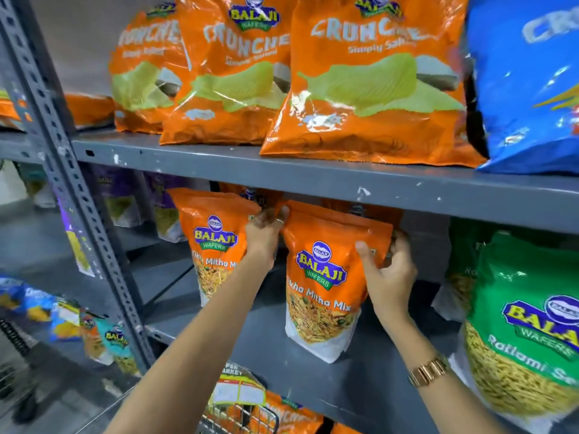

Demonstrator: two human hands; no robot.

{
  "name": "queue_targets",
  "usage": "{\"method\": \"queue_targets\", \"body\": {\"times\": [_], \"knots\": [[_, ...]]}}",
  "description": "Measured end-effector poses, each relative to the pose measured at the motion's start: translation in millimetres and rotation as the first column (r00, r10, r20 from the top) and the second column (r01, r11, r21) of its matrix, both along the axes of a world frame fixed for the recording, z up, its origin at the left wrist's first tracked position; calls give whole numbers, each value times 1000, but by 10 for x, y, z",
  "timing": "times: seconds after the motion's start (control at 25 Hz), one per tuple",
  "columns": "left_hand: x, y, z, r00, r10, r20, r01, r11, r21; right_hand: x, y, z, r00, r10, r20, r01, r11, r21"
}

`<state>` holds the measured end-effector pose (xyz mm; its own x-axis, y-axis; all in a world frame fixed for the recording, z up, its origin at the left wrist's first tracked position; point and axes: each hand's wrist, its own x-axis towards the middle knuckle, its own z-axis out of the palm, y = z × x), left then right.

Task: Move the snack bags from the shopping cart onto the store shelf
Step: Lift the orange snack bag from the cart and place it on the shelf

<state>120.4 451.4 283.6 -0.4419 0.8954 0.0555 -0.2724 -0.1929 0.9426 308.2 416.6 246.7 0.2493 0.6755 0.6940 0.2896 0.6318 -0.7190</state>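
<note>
An orange Tikha Mitha Mix snack bag (pixel 326 277) stands upright on the middle grey shelf (pixel 360 377). My left hand (pixel 264 236) grips its top left corner, and my right hand (pixel 387 270) holds its upper right edge, thumb on the front. A second bag of the same kind (pixel 216 239) stands just to its left, partly behind my left arm. At the bottom edge the wire shopping cart (pixel 238 415) shows, with orange snack bags (pixel 291 418) inside it.
Large orange Crunchex bags (pixel 369 86) and a blue bag (pixel 529 83) fill the upper shelf (pixel 282 173). A green Ratlami Sev bag (pixel 526 327) stands at the right. Purple bags (pixel 125 195) sit at the back left. A perforated grey upright (pixel 78 195) borders the left side.
</note>
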Motion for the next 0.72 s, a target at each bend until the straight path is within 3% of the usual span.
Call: {"method": "queue_targets", "body": {"times": [0.12,0.24,0.32,0.48,0.64,0.72], "knots": [[-18,-236,-139,942,256,-215,-240,966,101,-57,-89,-367,981,196,8,-186,943,-278],[-220,-378,-415,704,524,-479,-488,847,211,-50,-106,-714,948,313,62,-257,865,-432],[-398,-357,-621,615,520,-592,-525,831,185,-42,-96,-839,933,353,77,-270,822,-501],[-645,-226,-936,595,433,-677,-571,820,22,-30,-31,-974,941,337,20,-271,789,-552],[-797,-93,-1163,683,283,-674,-544,812,-210,-2,11,-1042,934,356,-16,-300,761,-576],[-874,-93,-1263,701,232,-675,-486,847,-214,29,47,-1041,921,389,-12,-321,740,-592]]}}
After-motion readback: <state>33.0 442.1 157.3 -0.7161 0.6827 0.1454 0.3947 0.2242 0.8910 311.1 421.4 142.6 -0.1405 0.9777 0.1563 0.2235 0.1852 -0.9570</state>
